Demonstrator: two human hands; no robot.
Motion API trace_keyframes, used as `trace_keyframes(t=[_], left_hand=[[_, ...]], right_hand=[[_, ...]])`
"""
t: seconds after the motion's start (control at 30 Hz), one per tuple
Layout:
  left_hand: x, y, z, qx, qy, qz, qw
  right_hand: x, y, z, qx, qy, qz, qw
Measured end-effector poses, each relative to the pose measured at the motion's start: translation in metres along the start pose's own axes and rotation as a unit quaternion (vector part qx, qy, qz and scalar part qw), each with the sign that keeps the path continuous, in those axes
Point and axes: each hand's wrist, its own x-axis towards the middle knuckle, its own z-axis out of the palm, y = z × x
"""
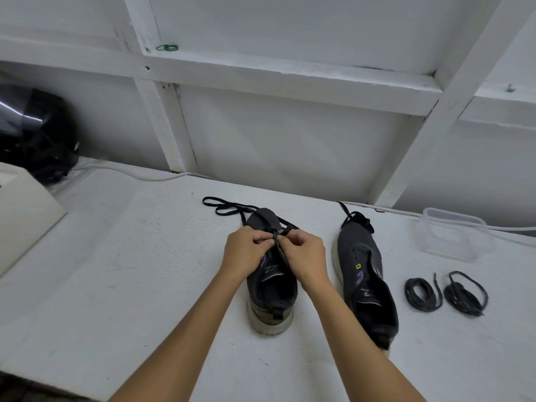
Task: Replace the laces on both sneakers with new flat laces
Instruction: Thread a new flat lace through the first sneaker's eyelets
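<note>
Two dark grey sneakers stand on the white table, toes pointing away from me. Over the left sneaker [271,297], my left hand [246,249] and my right hand [304,252] meet above the eyelets, both pinching a black flat lace [224,206] whose loose ends trail past the toe. The right sneaker [365,274] stands apart to the right, with no lace in its eyelets and a black lace [358,219] bunched at its toe. Two coiled round black laces [423,294] [465,294] lie right of it.
A clear plastic container [452,236] sits at the back right. A black helmet [34,134] and a cream box [23,210] are at the far left. A white cable [139,174] runs along the wall of white-painted beams.
</note>
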Motion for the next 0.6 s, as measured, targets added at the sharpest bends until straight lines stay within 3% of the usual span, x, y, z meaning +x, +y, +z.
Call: trace_keyframes(t=[0.43,0.6], left_hand=[[0.001,0.0,-0.015,0.016,-0.038,0.013,0.999],[-0.002,-0.001,-0.014,-0.002,-0.069,0.009,0.998]], right_hand=[[-0.015,-0.007,-0.008,0.01,-0.019,0.071,0.997],[-0.019,-0.015,-0.014,0.002,-0.087,0.087,0.992]])
